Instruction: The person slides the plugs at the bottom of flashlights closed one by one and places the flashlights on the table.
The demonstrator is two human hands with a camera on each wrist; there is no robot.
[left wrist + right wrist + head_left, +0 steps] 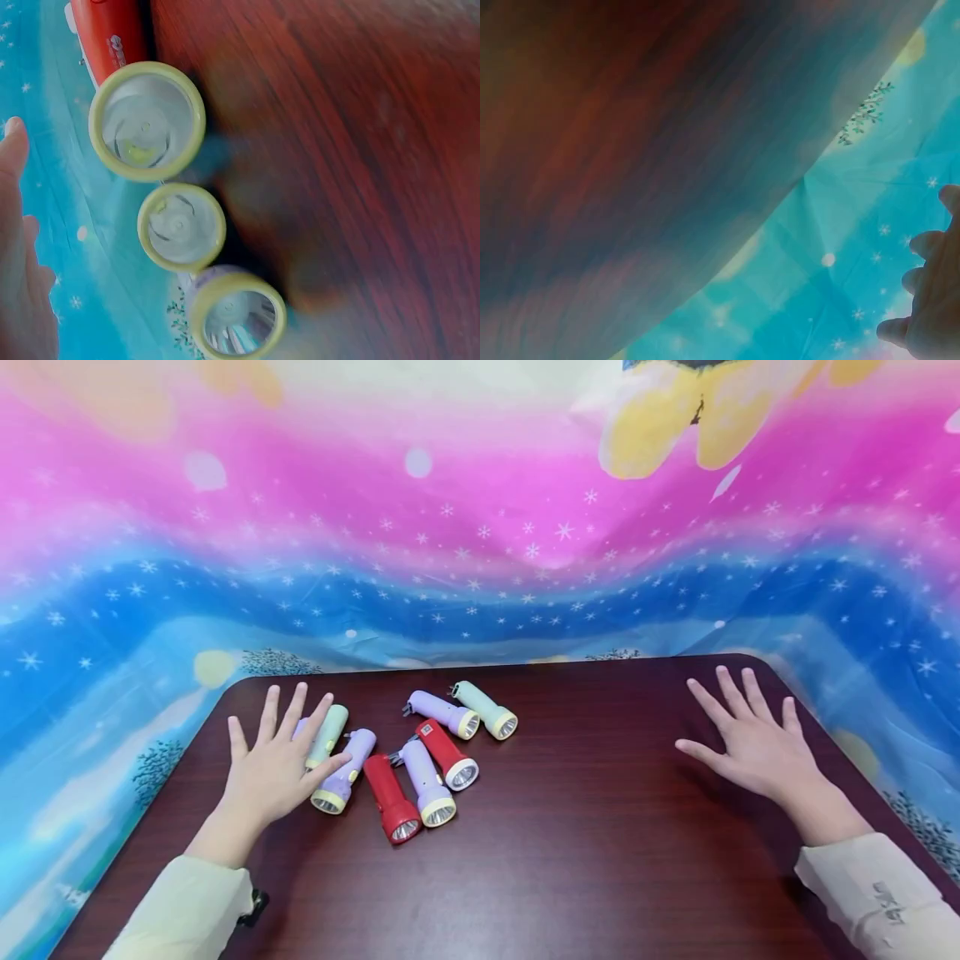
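My left hand (272, 772) is spread flat with straight fingers, over the leftmost flashlights. It partly hides a green flashlight (330, 731) and a purple one at its fingers. Beside its thumb lies a purple flashlight (360, 750). Farther right are a red flashlight (386, 785), a purple one (422, 772) and another red one (442, 750). Behind these lie a purple flashlight (438, 710) and a green one (480, 702). Several pale-rimmed lenses (180, 229) show in the left wrist view. My right hand (761, 752), fingers spread, holds nothing at the right side.
The flashlights lie on a dark reddish-brown wooden table (600, 843) with rounded far corners. A pink and blue snowflake-patterned cloth (525, 552) hangs behind the table and along its sides.
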